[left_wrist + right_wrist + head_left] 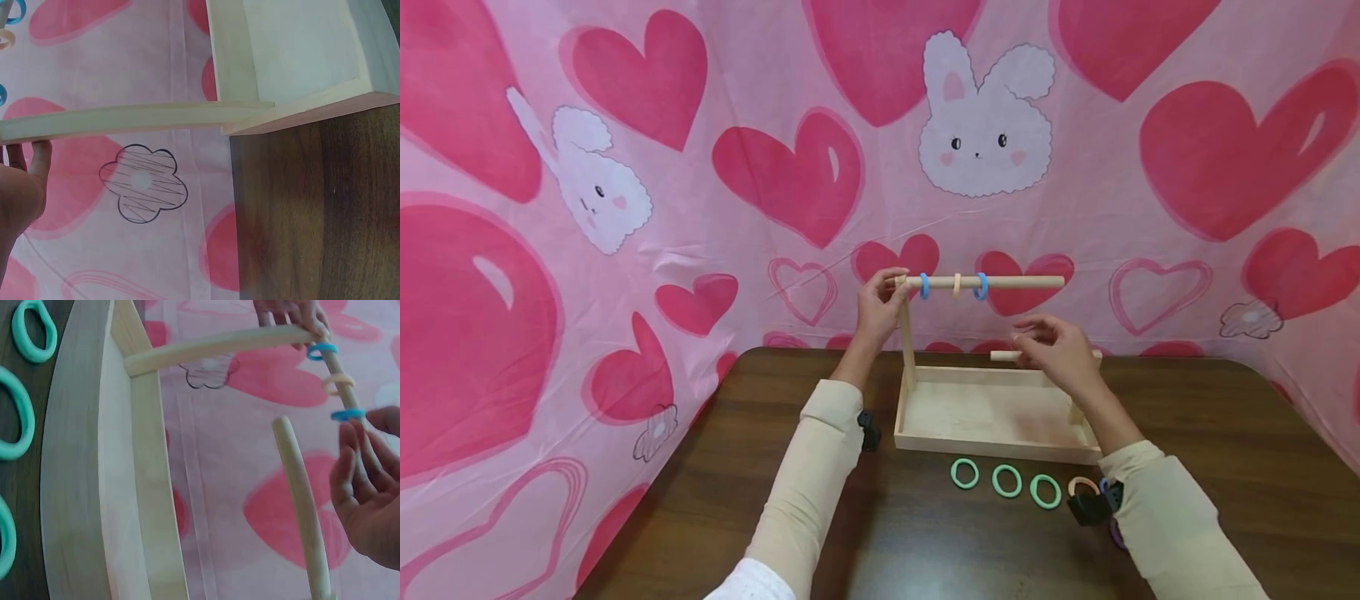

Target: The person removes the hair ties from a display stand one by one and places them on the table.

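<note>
At the back of the table stands a pale wooden rack with a tray base [992, 451], an upright post [907, 342] on the left and a long upper rod [1026, 282]. My left hand [880, 308] grips the top of the post, where the rod joins it. Along the rod hang a blue ring [924, 287], a peach ring [957, 286] and another blue ring [981, 287]. Below the rod's free end, my right hand [1060, 354] holds nothing, its fingers loosely bent and slightly blurred. It overlaps a lower, shorter rod [1002, 356] in the head view.
Three green rings, including one [965, 473] at the left, lie before the tray. Beside them are an orange ring [1083, 483] and a purple ring [1117, 534], partly covered by the right wrist's camera [1093, 505] and sleeve. A pink heart-patterned cloth [737, 208] hangs behind the table.
</note>
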The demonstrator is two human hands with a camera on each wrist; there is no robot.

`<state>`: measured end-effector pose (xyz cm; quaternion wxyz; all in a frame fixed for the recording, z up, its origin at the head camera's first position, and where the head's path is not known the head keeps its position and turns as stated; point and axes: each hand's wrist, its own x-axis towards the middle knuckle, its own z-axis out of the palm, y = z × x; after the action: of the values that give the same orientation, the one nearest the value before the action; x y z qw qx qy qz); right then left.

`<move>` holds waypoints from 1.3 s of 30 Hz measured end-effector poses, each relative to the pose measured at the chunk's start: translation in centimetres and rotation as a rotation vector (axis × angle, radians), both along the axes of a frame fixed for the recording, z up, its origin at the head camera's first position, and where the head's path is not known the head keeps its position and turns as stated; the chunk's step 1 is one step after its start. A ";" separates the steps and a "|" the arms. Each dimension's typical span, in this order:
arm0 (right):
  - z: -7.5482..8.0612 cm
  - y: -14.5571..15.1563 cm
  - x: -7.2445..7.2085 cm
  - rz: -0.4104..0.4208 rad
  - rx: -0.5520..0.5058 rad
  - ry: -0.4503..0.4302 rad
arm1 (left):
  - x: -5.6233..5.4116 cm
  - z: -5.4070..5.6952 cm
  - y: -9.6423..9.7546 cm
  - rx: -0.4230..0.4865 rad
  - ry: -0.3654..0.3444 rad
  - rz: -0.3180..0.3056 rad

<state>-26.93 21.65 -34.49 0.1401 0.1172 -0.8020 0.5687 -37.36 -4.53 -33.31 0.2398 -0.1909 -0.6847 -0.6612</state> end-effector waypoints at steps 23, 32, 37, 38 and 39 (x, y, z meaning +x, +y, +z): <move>0.5 -5.5 -4.3 -0.285 -0.284 0.174 | 0.2 0.2 -0.1 -0.004 -0.023 -0.003; 0.8 -6.4 -4.6 -0.297 -0.326 0.151 | 0.0 -0.1 -0.1 -0.003 -0.009 -0.007; 0.7 -6.4 -5.0 -0.318 -0.318 0.174 | 0.0 -0.1 -0.2 -0.005 -0.008 0.000; 0.7 -6.4 -5.0 -0.320 -0.319 0.179 | 0.0 -0.1 -0.2 -0.006 -0.008 0.001; 0.7 -6.4 -5.1 -0.320 -0.323 0.185 | 0.0 -0.1 -0.2 -0.006 -0.008 0.000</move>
<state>-32.04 15.30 -33.82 0.3180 0.0161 -0.6929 0.6469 -37.39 -4.75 -33.37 0.2365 -0.1892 -0.6877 -0.6598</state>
